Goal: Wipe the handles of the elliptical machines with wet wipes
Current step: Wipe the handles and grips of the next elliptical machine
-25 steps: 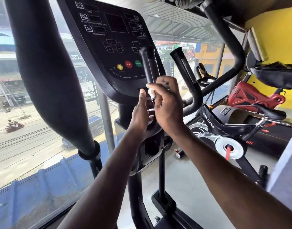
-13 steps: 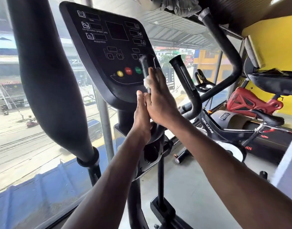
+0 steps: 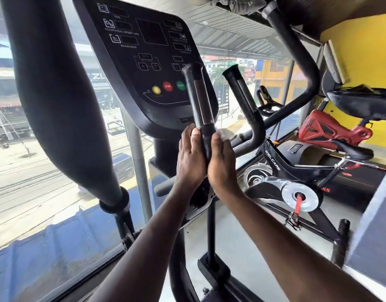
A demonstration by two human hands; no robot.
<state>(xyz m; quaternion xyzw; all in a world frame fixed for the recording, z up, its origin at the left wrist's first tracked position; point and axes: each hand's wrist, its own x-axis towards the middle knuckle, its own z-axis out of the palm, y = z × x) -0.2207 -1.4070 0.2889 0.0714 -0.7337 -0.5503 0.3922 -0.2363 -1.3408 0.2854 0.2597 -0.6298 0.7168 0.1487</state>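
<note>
The elliptical's left fixed handle [image 3: 199, 99] is a black upright grip with a metal sensor strip, just in front of the console [image 3: 144, 57]. My left hand [image 3: 191, 158] rests flat against the handle's lower left side, thumb on the grip. My right hand [image 3: 220, 162] presses against its lower right side, holding a white wet wipe [image 3: 224, 134] that peeks out beyond the fingers. The second fixed handle [image 3: 242, 99] stands to the right, untouched. A thick black moving arm [image 3: 56, 94] fills the left of the view, and another moving arm [image 3: 296, 53] curves down at upper right.
A black spin bike [image 3: 296, 171] marked WELCARE stands to the right on the grey floor. Behind it lie a red machine [image 3: 331, 131] and a yellow wall [image 3: 366, 51]. A window [image 3: 24, 171] runs along the left, showing a street below.
Both hands have slid down the left fixed handle from near its top to its lower end, the wipe moving with my right hand. The head camera has shifted slightly.
</note>
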